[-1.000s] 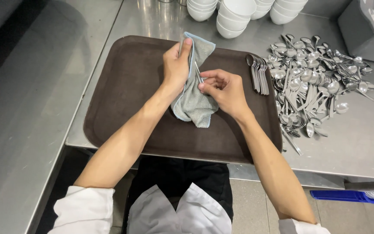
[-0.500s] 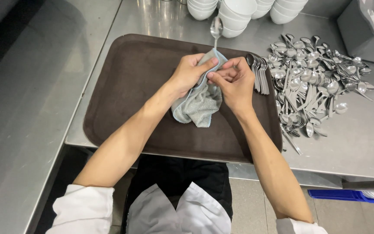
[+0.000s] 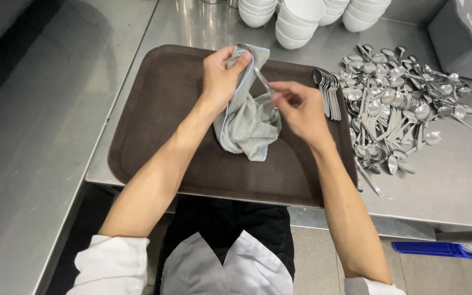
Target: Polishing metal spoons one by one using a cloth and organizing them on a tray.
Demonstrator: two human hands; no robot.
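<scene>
steel counter [image 3: 39,136] fills the left side, and a brown tray [image 3: 154,125] sits on its edge. left hand [image 3: 220,79] hovers over the tray, fingers curled tight around a grey cloth [image 3: 247,123] that wraps the bowl end of a spoon [image 3: 261,81]. right hand [image 3: 301,109] is just to the right, fingertips pinched on the spoon's handle. a neat row of spoons [image 3: 328,93] lies at the tray's right edge, a loose heap of spoons [image 3: 400,104] further right, white bowls [image 3: 301,16] stacked at the far side
</scene>
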